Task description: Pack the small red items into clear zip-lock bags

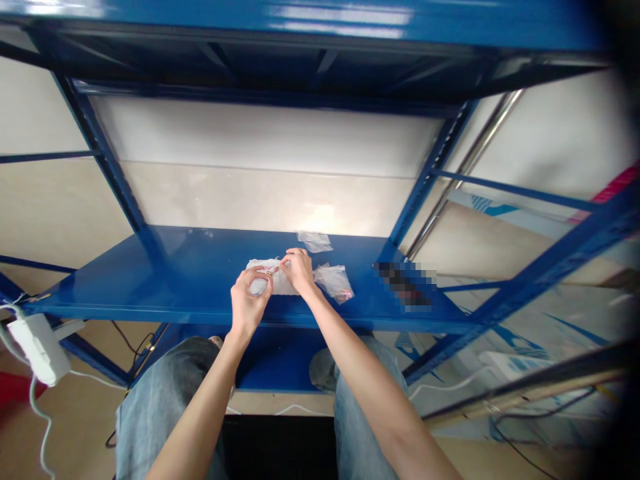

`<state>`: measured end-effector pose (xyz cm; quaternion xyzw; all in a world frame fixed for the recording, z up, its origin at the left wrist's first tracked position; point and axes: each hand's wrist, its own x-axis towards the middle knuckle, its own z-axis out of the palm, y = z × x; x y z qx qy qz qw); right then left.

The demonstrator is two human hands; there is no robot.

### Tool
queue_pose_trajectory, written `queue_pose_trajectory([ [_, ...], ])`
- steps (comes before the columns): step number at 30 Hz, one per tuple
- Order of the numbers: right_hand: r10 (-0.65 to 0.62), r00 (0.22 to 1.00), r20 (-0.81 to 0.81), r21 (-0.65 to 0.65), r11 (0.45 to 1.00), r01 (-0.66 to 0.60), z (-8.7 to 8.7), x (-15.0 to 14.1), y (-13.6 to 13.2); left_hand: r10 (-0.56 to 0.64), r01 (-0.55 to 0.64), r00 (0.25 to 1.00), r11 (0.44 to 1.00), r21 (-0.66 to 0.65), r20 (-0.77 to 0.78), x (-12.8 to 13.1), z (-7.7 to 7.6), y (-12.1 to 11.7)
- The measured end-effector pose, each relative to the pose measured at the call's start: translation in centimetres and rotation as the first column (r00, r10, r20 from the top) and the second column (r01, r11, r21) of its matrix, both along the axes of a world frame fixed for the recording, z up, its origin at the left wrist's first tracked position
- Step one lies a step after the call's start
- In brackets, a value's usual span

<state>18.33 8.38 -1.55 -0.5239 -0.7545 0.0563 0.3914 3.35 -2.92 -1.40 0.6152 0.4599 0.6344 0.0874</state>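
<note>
My left hand is curled with thumb and forefinger pinched together near a small gold-coloured thing, too small to name. Close beside it, my right hand pinches at the same spot, and what its fingertips hold cannot be made out. Under both hands lies a white cloth or paper sheet with small pinkish bits on it, partly covered by the fingers. Just right of my right hand rests a clear plastic bag with small coloured pieces in its lower corner. Another clear bag lies flat farther back.
All this lies on a blue metal shelf, with another blue shelf overhead. A blurred-out dark object sits at the right. A white power strip with cables hangs by the left end. My knees are under the front edge.
</note>
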Motion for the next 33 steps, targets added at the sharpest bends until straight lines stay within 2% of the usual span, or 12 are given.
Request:
queue_pose_trajectory([
  [2,0.072,0.975,-0.21,-0.006,0.997,-0.075,1.5,0.3,-0.6,0.009,-0.008,0.999,1.0,-0.021,0.037,-0.1,0.2,0.0],
  [4,0.186,0.893,-0.411,0.012,0.98,-0.198,3.6,0.6,-1.8,0.003,0.001,0.998,0.998,-0.06,0.067,-0.1,0.4,-0.1],
  [6,0.318,0.806,-0.5,0.06,0.941,-0.334,6.1,0.7,-3.4,-0.013,0.021,0.997,0.995,-0.1,0.079,0.0,0.7,-0.2],
  [9,0.501,0.77,-0.395,0.06,0.85,-0.523,9.1,0.4,-6.0,-0.042,0.054,0.994,0.991,-0.121,0.104,0.3,0.9,-0.4],
  [12,0.621,0.752,-0.22,-0.029,0.766,-0.642,10.1,-0.2,-7.8,-0.061,0.082,0.987,0.987,-0.14,0.149,0.5,0.8,-0.5],
  [14,0.652,0.748,-0.122,-0.092,0.743,-0.663,10.0,-0.5,-8.1,-0.073,0.1,0.983,0.983,-0.156,0.17,0.6,0.8,-0.4],
  [16,0.652,0.756,-0.059,-0.114,0.748,-0.654,9.5,-0.6,-7.8,-0.086,0.121,0.975,0.979,-0.165,0.205,0.6,0.9,-0.3],
  [18,0.619,0.783,-0.058,-0.068,0.78,-0.622,8.9,-0.6,-6.9,-0.105,0.154,0.958,0.974,-0.168,0.269,0.6,1.1,-0.1],
  [21,0.495,0.859,-0.127,0.041,0.868,-0.494,7.6,-0.5,-4.5,-0.151,0.237,0.905,0.955,-0.177,0.398,0.5,1.4,0.3],
  [24,0.325,0.942,-0.083,0.041,0.946,-0.322,5.8,-0.6,-2.0,-0.195,0.371,0.807,0.902,-0.222,0.557,0.1,1.3,0.6],
  [27,0.213,0.974,0.074,-0.025,0.977,-0.212,3.8,-0.8,-0.2,-0.235,0.512,0.711,0.819,-0.258,0.663,-0.6,1.2,0.7],
  [33,0.186,0.948,0.259,-0.073,0.982,-0.173,2.0,-1.0,0.5,-0.303,0.604,0.689,0.741,-0.292,0.658,-1.7,1.3,0.7],
])
